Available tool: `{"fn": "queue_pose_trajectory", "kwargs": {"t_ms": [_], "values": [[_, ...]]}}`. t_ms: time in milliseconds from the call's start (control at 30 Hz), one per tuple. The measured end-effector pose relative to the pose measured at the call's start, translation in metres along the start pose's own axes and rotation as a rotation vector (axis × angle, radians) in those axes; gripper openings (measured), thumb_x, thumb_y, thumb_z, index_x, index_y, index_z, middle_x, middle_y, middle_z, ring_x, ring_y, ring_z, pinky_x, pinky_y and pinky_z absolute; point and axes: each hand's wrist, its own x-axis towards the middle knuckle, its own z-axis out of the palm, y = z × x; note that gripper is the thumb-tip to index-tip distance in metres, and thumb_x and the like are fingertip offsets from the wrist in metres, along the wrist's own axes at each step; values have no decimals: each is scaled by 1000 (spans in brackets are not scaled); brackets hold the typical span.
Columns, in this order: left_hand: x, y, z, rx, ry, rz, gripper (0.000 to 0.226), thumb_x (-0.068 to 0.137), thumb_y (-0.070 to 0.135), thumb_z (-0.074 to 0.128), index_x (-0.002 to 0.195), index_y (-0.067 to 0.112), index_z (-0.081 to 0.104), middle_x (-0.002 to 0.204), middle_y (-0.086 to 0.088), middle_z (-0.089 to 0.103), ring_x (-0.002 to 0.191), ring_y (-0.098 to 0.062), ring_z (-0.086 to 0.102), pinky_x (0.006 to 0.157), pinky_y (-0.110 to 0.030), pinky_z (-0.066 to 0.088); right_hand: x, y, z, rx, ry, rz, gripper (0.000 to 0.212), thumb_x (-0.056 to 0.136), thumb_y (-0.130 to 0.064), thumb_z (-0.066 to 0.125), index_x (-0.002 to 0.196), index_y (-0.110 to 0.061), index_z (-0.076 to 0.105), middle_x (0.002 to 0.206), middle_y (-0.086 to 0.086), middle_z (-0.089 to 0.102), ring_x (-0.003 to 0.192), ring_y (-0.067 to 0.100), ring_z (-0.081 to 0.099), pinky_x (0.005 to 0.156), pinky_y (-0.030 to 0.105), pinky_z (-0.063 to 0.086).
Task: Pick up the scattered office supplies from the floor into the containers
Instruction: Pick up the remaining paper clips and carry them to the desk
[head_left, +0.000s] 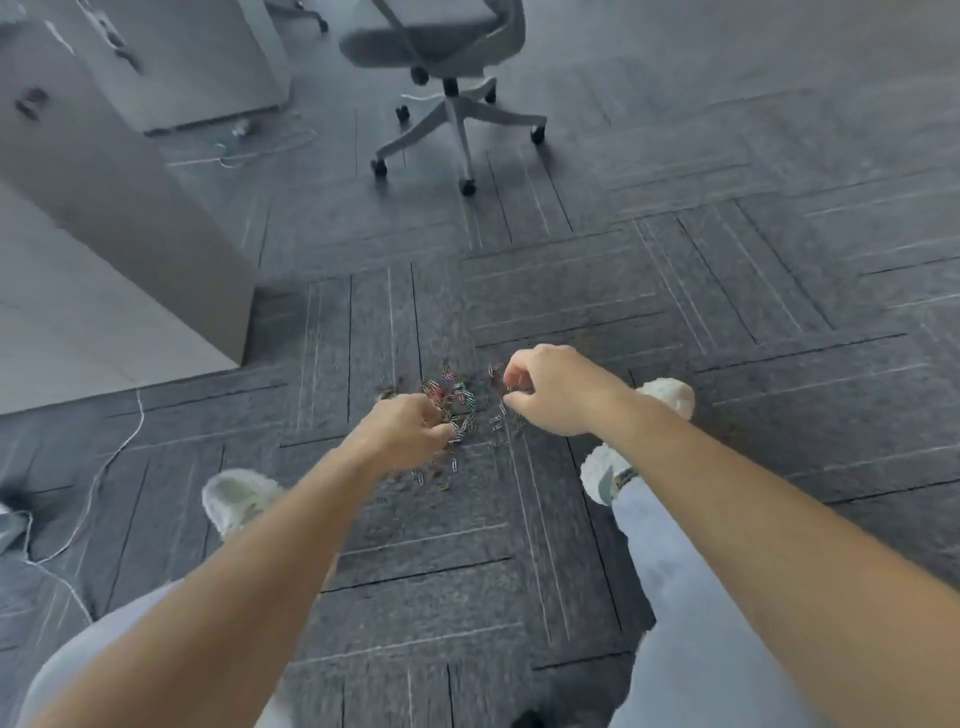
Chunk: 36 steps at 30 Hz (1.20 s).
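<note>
Many tiny paper clips (451, 399) seem light and slippery, so the left hand (410, 427) and right hand (551, 391) pinch them in curled fingers.

This is an office. Grey carpet tiles (727, 260) with a line pattern cover the floor. A swivel chair (431, 47) on a caster base stands at upper centre. White desk panels (104, 182) fill the left and upper left. A thin cable (119, 447) trails over the floor at left, and coloured paper clips (457, 400) lie scattered at centre.
</note>
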Motion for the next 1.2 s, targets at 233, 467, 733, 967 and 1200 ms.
{"fn": "queue_pose_trajectory", "kwargs": {"t_ms": [233, 467, 733, 967, 1200], "values": [[121, -99, 102, -285, -128, -286, 89, 88, 77, 36, 148, 11, 37, 148, -12, 46, 132, -31, 46, 100, -39, 39, 121, 82, 81, -63, -179, 175, 29, 97, -32, 54, 123, -21, 59, 120, 0, 60, 104, 22, 56, 89, 37, 49], [228, -168, 188, -423, 28, -347, 89, 94, 72, 26, 158, 13, 7, 166, -8, -2, 152, -23, -2, 123, -44, 3, 249, 152, 201, -63, -215, 277, 52, 99, -46, 49, 144, -20, 44, 150, 6, 42, 137, 31, 38, 109, 50, 38], [349, -213, 253, -359, 230, -830, 85, 92, 74, 13, 157, 25, -10, 161, -8, -27, 149, -31, -21, 117, -58, -8, 332, 219, 297, -299, -197, 539, 103, 82, -87, 22, 152, -28, -26, 157, 14, -36, 143, 37, -33, 118, 58, -11], [399, -174, 267, -147, 247, -481, 87, 93, 72, 9, 154, 17, -21, 158, -15, -31, 145, -31, -30, 114, -55, -20, 384, 204, 346, -251, 70, 343, 93, 93, -73, 15, 152, -14, -25, 159, 14, -31, 146, 32, -29, 118, 55, -15], [420, -201, 237, -86, 402, -230, 78, 96, 65, 21, 157, 24, -6, 163, -9, -18, 149, -29, -21, 118, -46, -17, 409, 200, 312, -286, 6, -182, 78, 96, -57, 16, 158, -11, 4, 166, 8, -7, 152, 25, -11, 123, 47, -3]]}}
